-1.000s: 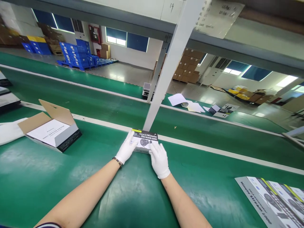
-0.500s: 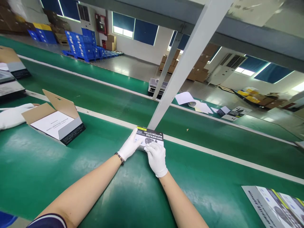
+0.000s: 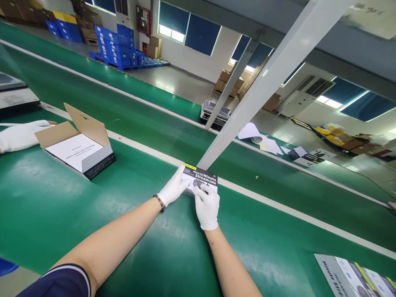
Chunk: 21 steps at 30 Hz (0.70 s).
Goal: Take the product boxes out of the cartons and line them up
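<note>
A small black and white printed box [image 3: 202, 180] marked "Minute Stream 1000" lies on the green conveyor belt [image 3: 148, 231] by the foot of a grey post. My left hand [image 3: 174, 188], in a white glove with a bead bracelet at the wrist, grips the box's left side. My right hand [image 3: 206, 204], also gloved, curls over the near edge and top of the box.
An open carton [image 3: 77, 144] with a white leaflet inside sits at the left, with another person's gloved hand [image 3: 20, 135] beside it. Flat printed boxes [image 3: 352, 274] lie at the bottom right. The slanted grey post [image 3: 256, 88] rises behind the box. Loose papers [image 3: 266, 142] lie on the far belt.
My right hand has slid left and up onto the box top. The view has shifted, so the carton and box appear further right and lower in the picture.
</note>
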Each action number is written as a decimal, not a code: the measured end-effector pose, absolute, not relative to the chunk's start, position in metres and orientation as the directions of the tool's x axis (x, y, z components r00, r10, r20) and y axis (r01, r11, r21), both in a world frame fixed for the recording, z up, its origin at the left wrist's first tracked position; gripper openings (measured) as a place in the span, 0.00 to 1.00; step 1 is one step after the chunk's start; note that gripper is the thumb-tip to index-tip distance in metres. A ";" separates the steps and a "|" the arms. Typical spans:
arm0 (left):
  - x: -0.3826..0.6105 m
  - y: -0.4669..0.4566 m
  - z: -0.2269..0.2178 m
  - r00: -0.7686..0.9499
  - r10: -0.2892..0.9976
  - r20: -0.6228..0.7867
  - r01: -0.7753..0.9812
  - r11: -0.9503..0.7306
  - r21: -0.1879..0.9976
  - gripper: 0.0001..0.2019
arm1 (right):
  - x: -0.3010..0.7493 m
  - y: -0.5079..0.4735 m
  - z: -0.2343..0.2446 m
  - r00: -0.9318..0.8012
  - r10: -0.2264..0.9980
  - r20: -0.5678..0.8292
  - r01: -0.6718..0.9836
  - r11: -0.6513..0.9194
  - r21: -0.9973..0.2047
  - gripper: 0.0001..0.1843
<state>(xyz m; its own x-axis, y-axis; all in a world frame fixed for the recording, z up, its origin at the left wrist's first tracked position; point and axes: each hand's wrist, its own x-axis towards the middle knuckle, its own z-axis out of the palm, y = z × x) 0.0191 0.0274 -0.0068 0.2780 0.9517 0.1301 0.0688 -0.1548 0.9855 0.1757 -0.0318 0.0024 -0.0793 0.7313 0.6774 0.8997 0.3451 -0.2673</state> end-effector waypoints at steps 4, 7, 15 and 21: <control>0.018 0.029 -0.005 0.266 0.958 0.108 0.116 -0.143 0.983 0.35 | 0.173 -0.026 0.014 0.096 0.818 0.567 0.918 0.148 -0.368 0.16; 0.015 0.028 0.002 0.309 0.944 0.120 0.182 -0.182 0.966 0.33 | 0.173 -0.026 0.039 -0.009 0.940 0.340 0.965 0.098 -0.243 0.19; 0.024 -0.001 0.010 0.649 0.761 0.016 0.422 -0.377 0.824 0.32 | 0.197 -0.097 0.041 -0.115 0.993 0.040 0.989 0.111 0.094 0.35; -0.039 -0.002 0.057 0.353 0.770 0.532 0.793 -0.548 0.267 0.20 | 0.298 -0.154 0.032 0.362 0.925 0.113 0.905 -0.378 0.194 0.31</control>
